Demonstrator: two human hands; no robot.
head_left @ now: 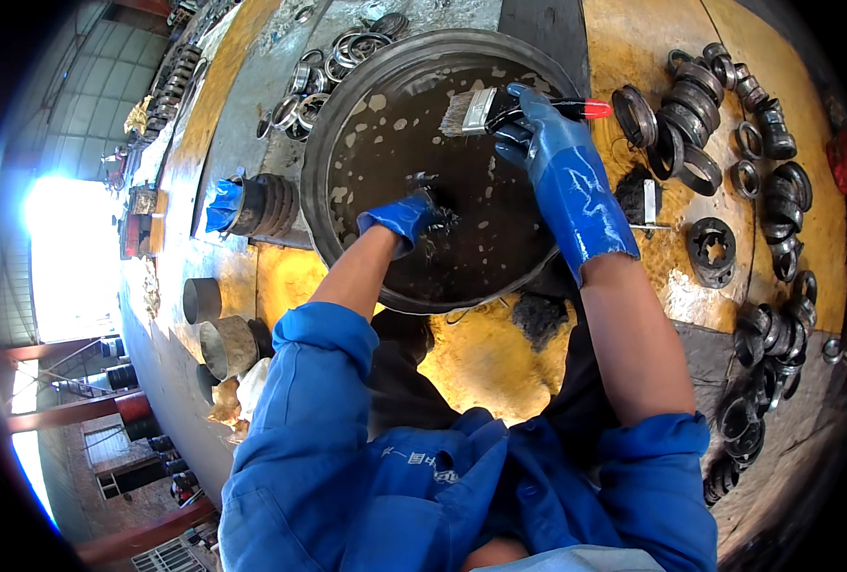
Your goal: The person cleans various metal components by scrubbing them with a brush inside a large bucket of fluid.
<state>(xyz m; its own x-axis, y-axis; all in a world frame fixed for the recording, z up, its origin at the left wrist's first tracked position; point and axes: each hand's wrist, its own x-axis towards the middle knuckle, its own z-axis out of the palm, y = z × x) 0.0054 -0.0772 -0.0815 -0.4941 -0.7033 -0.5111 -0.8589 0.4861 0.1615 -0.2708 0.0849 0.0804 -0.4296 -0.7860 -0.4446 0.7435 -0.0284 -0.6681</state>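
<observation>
My right hand (549, 143), in a blue rubber glove, is closed around a paintbrush (479, 111). The brush has a black handle with a red tip, a metal band and pale bristles pointing left over the liquid. A large round basin (317, 200) of dark, murky liquid with floating patches of scum stands before me. My left hand (397, 221), gloved in blue too, dips into this liquid near the basin's middle. Its fingers are under the surface, so whatever they hold is hidden. Ripples and a shiny glint show around it.
Several dark metal rings (695, 105) lie at the right, with a slotted round part (712, 252) nearer me. More shiny rings (352, 48) sit beyond the basin at the left. A ribbed cylinder (273, 205) and short tube pieces (228, 346) stand left of the basin.
</observation>
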